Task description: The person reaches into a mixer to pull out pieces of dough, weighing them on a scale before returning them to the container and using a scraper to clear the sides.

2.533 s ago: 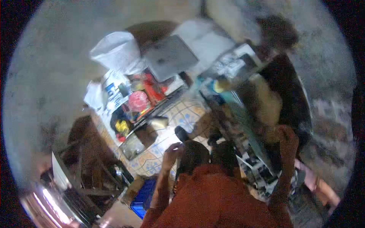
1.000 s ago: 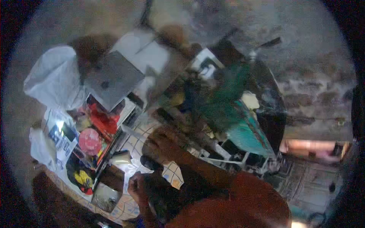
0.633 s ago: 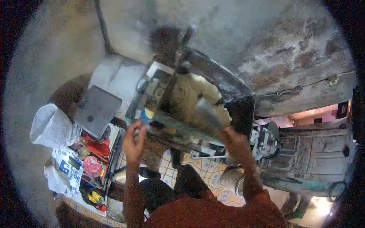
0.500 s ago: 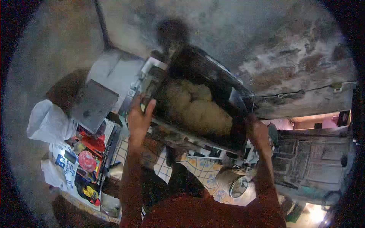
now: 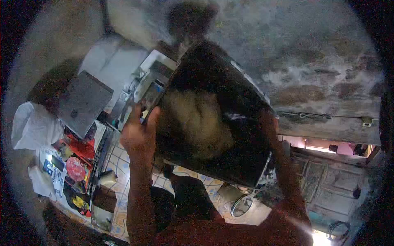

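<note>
Dark tray w/ pale lump inside sits b/w the two hands, in front of the wall. L hand at one rim, thumb & fingers apart; R hand at the far edge, blurred. Can't tell if either grip's really closed. If one slips, tray could tip, lump dropping on tiled floor, prob.
</note>
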The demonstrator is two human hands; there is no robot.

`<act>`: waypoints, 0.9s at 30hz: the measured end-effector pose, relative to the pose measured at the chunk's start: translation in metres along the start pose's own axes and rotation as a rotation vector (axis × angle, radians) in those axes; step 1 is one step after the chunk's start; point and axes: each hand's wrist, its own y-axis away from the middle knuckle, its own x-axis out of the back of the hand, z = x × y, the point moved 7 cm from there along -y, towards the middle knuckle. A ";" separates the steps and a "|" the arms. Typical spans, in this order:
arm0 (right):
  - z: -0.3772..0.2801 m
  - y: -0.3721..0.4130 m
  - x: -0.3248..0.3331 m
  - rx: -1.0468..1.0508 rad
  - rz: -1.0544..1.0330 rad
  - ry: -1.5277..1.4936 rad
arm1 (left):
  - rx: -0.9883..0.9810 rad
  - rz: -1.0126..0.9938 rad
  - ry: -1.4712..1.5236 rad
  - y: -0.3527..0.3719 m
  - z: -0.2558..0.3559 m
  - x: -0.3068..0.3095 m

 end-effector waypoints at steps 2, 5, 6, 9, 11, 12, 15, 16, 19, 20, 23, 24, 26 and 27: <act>-0.042 -0.026 -0.064 0.012 -0.193 -0.146 | -0.035 0.026 -0.048 0.002 0.000 0.002; -0.058 -0.013 -0.043 0.030 -0.005 -0.302 | -0.023 0.008 -0.080 -0.005 0.005 0.006; -0.041 0.002 -0.018 -0.021 -0.176 -0.212 | 0.007 -0.019 -0.081 -0.004 0.002 0.004; 0.059 0.055 0.029 -0.328 -0.194 -0.453 | -0.030 0.038 -0.073 -0.003 -0.009 -0.002; 0.058 0.042 0.049 -0.115 -0.322 -0.374 | -0.053 0.028 -0.016 -0.003 -0.005 -0.002; 0.037 0.028 0.057 -0.068 -0.267 -0.346 | -0.078 0.031 0.037 -0.003 -0.006 -0.004; -0.041 -0.021 0.026 0.041 0.115 -0.297 | -0.108 0.061 0.050 -0.001 -0.007 -0.003; -0.045 -0.021 0.017 0.055 0.149 -0.330 | -0.117 0.063 0.032 -0.001 -0.006 -0.002; -0.036 -0.009 0.096 0.043 0.004 -0.481 | -0.028 0.041 0.080 0.000 -0.011 -0.005; -0.033 -0.013 0.109 0.029 -0.048 -0.446 | 0.019 0.011 0.075 0.001 -0.012 -0.004; -0.002 -0.016 0.120 -0.046 -0.191 -0.349 | -0.133 0.130 0.100 0.002 -0.006 -0.001; 0.010 -0.010 0.120 -0.087 -0.235 -0.311 | -0.092 0.083 0.120 0.002 -0.009 -0.003; -0.030 -0.039 0.018 0.013 -0.112 -0.200 | -0.026 0.007 0.077 0.004 -0.006 -0.004; -0.043 -0.042 0.033 0.080 -0.077 -0.147 | 0.001 -0.023 0.046 0.001 -0.005 0.000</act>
